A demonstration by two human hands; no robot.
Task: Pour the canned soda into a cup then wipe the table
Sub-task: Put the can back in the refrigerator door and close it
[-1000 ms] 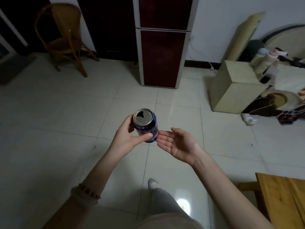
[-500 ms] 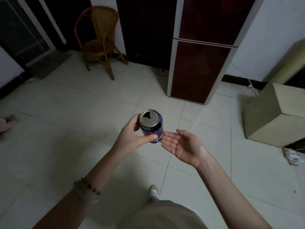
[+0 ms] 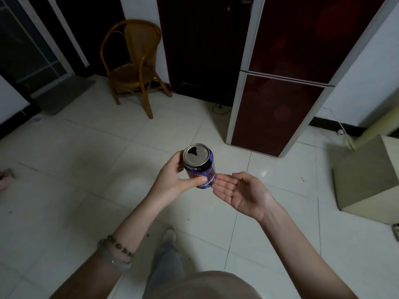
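Note:
A blue soda can point(image 3: 200, 167) with a silver top and an open mouth is upright in my left hand point(image 3: 172, 180), thumb across its front and fingers behind it. My right hand point(image 3: 241, 194) is held palm up just right of the can, fingers spread, fingertips at the can's lower side. I cannot tell whether they touch it. No cup, cloth or table shows in the head view.
I stand on a white tiled floor point(image 3: 86, 169). A wicker chair point(image 3: 132, 65) stands at the back, a dark red fridge point(image 3: 287, 83) at the back right, and a beige box point(image 3: 371, 178) at the right edge. My leg and shoe point(image 3: 169, 238) are below my hands.
The view has swung left: the wooden table corner and the clutter at the right have left the frame, and the chair has come closer to centre. Both hands keep the same pose around the can.

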